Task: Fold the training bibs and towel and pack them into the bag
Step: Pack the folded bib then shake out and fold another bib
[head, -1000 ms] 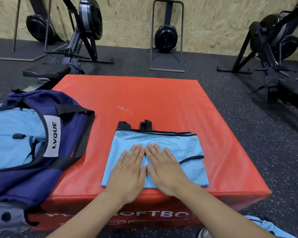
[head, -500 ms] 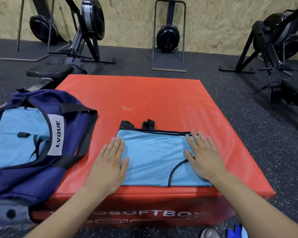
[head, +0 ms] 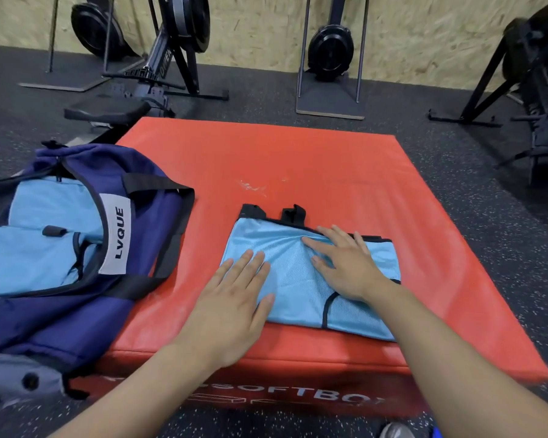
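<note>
Lying open, the navy bag [head: 60, 248] holds blue fabric; both hands [head: 234, 298] press flat on the bib [head: 291, 279]

A red soft box [head: 298, 159] sits on speckled flooring [head: 456, 172], rowing machines [head: 171, 42] behind.

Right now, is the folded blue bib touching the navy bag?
Apart. In the head view, the bib lies flat under both hands, and a strip of bare red soft box shows between its left edge and the bag.
</note>
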A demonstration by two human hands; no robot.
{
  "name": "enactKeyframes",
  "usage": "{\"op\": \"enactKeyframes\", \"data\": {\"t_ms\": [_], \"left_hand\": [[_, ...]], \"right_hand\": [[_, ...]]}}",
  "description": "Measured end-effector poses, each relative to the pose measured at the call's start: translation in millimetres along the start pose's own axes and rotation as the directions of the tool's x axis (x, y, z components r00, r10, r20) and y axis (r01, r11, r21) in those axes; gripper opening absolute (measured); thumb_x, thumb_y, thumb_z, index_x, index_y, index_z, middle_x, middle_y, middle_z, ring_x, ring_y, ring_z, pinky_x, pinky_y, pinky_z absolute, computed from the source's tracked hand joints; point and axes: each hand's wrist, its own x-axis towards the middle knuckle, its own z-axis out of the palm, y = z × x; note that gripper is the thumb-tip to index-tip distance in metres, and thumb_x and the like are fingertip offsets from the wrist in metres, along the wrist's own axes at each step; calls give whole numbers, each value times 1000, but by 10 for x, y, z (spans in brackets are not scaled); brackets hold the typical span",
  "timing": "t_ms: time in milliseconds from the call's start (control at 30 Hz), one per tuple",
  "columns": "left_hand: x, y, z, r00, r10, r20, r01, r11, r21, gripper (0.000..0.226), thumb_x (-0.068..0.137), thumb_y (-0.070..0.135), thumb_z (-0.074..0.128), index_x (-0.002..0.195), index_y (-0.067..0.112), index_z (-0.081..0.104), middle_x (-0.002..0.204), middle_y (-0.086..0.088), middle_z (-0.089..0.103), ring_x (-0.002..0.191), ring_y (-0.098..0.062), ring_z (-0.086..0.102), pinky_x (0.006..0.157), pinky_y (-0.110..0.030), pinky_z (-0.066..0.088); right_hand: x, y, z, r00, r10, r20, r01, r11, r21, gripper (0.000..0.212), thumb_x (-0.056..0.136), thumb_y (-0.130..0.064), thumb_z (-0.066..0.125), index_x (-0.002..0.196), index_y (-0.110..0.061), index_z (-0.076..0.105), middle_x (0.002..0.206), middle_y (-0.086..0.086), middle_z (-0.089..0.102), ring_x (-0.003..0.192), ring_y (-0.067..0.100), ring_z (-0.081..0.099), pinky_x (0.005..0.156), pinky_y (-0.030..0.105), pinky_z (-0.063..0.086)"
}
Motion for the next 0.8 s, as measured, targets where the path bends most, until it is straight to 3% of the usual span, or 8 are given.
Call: {"op": "enactKeyframes", "data": {"t_ms": [100,167,300,500,633,800], "left_hand": [[22,-2,-31,1000,-15,-20,15,1000,11,58,103,47,27,147,16,49,157,-5,40,149,-21,30,119,-39,16],[42,20,-45,999,-20,-49,21,1000,10,52,102,46,32,141,19,54,141,-5,52,135,-24,44,112,-36,25],[49,88,-62,998,-20,-60,18,999,-28,49,102,47,30,141,29,52,112,5,50,109,-19,49,96,-34,35],[55,324,84,998,34,57,-27,991,-129,49,104,52,19,153,47,26,147,3,40,142,-18,31,115,-39,27],[148,431,133,999,5,41,1,991,-137,52,103,53,18,149,40,41,150,6,44,145,-15,31,114,-39,28],[266,279,150,997,-70,13,71,993,-93,58,100,53,18,141,31,54,145,8,53,142,-15,40,109,-40,36]], "right_hand": [[78,-66,-1,995,91,-40,-91,996,-8,48,103,-46,37,150,-51,30,165,-10,16,153,14,3,124,41,-6],[98,-79,-5,984,165,-72,-167,985,-33,48,103,-48,36,151,-50,30,166,-6,17,153,17,7,124,41,-2],[50,4,-43,941,318,-118,-329,941,-85,51,103,-51,31,153,-45,28,165,1,19,152,20,12,122,43,7],[-130,118,-111,896,426,-124,-441,889,-128,54,104,-51,24,157,-39,22,164,5,19,150,21,15,117,43,15],[-283,157,-150,900,420,-116,-434,887,-159,54,105,-49,22,157,-36,22,161,5,24,147,22,21,115,44,19],[-455,297,-193,932,336,-136,-354,924,-146,46,104,-46,30,149,-39,38,151,1,39,140,22,31,110,41,26]]}}
